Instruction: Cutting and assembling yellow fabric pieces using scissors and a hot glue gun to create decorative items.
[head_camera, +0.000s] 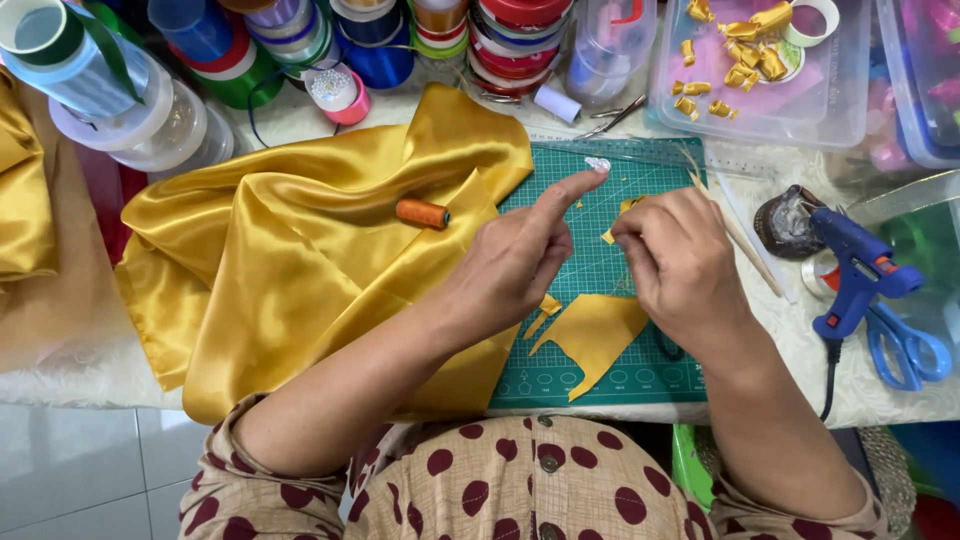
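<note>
Gold scrap (612, 232) sits pinched in the right hand (680, 262) over the green mat (600, 270); the left hand (515, 262), holding nothing, points its forefinger. One larger cut piece (593, 335) lies below; gold satin (300, 260) remains mostly uncut, folded bits fill the tray (760, 115).

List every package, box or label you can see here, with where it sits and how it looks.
Clear plastic box: top right, rectangular, holding gold folded pieces on pink.
Second clear box: far right edge, blue-rimmed, mostly cut off.
Clear round tub: top left, beside the gold cloth.
No readable labels, signs or screens show.
</note>
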